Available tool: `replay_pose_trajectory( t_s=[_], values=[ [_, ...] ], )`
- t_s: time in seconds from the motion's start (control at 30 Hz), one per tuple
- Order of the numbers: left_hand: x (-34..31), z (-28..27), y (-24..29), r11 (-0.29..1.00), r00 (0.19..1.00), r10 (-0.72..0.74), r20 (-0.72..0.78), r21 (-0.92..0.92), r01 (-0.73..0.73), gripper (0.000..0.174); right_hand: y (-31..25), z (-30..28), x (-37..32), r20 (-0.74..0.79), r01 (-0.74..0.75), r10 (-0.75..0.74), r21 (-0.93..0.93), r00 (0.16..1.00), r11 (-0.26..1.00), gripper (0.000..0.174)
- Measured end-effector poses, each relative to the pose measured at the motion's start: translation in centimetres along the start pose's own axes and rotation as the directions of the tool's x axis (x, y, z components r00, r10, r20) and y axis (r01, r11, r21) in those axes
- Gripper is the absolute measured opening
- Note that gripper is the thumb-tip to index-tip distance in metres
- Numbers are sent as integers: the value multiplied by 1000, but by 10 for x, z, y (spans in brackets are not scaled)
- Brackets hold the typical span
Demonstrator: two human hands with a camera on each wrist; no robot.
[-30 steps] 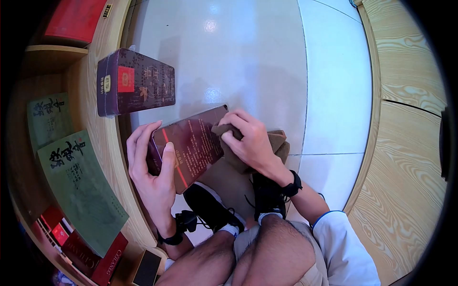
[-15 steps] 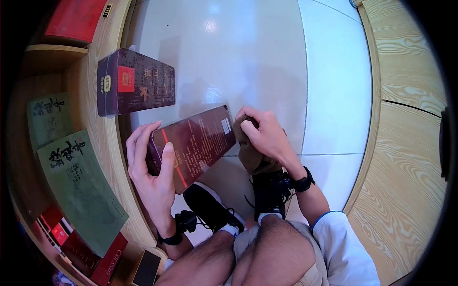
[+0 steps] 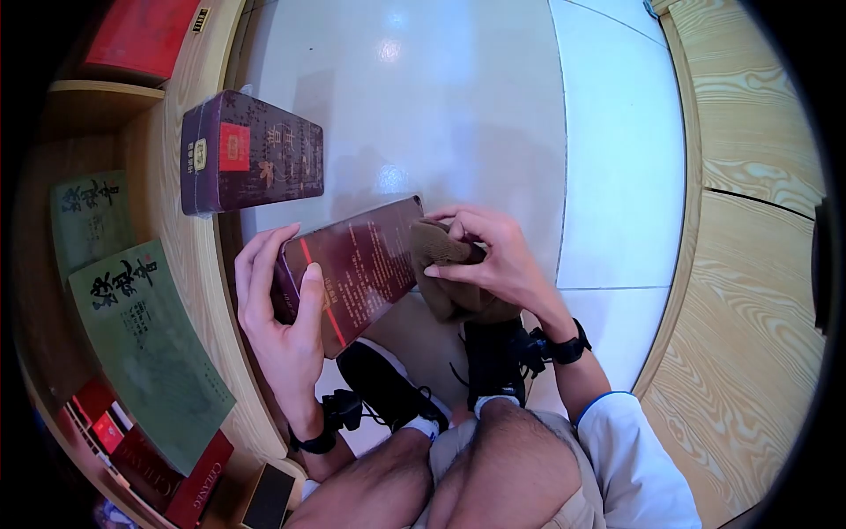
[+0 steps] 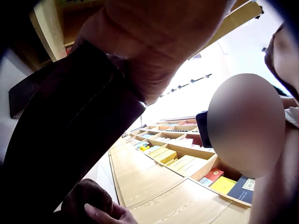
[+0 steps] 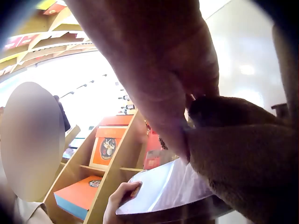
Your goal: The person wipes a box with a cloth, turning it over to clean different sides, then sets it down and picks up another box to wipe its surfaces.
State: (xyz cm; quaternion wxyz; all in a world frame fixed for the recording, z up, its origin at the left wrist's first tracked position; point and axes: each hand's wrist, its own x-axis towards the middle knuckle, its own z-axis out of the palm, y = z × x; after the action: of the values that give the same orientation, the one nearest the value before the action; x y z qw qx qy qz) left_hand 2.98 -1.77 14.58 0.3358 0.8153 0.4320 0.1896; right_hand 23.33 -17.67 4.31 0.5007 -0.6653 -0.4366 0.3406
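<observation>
In the head view the left hand (image 3: 286,317) grips the near left end of a dark red box (image 3: 361,264), thumb on its printed face and fingers round the far side. The box is tilted above the floor. A brown cloth (image 3: 449,273) is pinched in the right hand (image 3: 498,260), touching or very near the box's right end. The left wrist view has the box (image 4: 70,116) dark and close, with the cloth (image 4: 88,198) below it. In the right wrist view the cloth (image 5: 247,158) hangs from the right hand (image 5: 159,70).
A second dark purple box (image 3: 256,154) stands on the floor beside the wooden shelf edge (image 3: 189,167). Green packets (image 3: 150,344) and red boxes (image 3: 203,480) lie in the shelf at left. Wooden cabinet doors (image 3: 749,264) line the right. Two black shoes (image 3: 383,383) are below the held box.
The right hand with the cloth first drew right, away from the box's right end, then came back toward it, its fingers spreading more. The left hand and box have barely moved.
</observation>
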Motion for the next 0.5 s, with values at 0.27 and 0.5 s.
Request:
replay_pose_trajectory(
  t_s=[0.27,0.5],
  values=[
    [1,0,2,1000,1000,-7,5,0,7,38,-14,-15,-5,191,-86,106,-110,976,990,25],
    [1,0,1,1000,1000,-4,4,-10,4,39,-1,-12,-12,149,-133,93,287,984,949,33]
  ],
)
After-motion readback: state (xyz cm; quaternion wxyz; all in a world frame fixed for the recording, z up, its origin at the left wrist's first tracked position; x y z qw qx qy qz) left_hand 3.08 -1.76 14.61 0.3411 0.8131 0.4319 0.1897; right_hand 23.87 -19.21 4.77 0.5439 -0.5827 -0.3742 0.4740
